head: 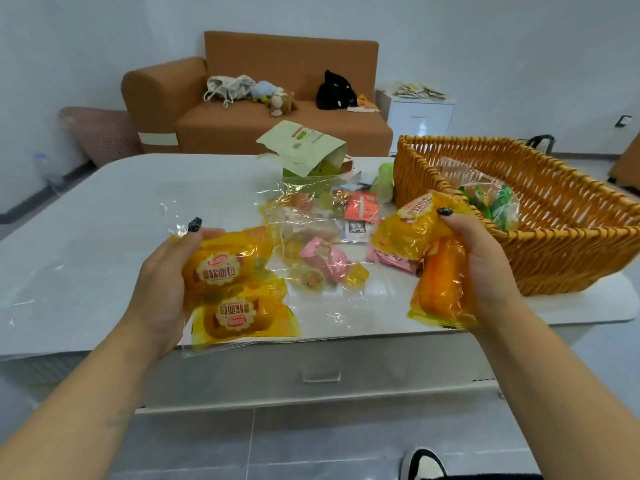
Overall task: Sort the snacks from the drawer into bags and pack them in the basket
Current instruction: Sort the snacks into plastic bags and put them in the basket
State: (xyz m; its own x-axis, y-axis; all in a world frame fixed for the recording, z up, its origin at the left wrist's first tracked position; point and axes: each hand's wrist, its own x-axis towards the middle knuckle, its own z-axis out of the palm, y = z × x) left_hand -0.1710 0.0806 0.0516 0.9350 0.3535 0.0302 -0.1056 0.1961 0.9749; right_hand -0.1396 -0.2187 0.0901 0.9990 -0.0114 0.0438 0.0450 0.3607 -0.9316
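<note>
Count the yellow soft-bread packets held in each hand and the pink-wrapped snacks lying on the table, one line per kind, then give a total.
Yellow bread packets in the left hand: 2
Yellow bread packets in the right hand: 2
Pink-wrapped snacks on the table: 2
Total: 6

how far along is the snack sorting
Done: one clear bag of green snacks already lies in the wicker basket. In hand: the left hand holds a clear bag with yellow bread packs; the right hand grips two more. Left: pink and red snacks lie on the table.
</note>
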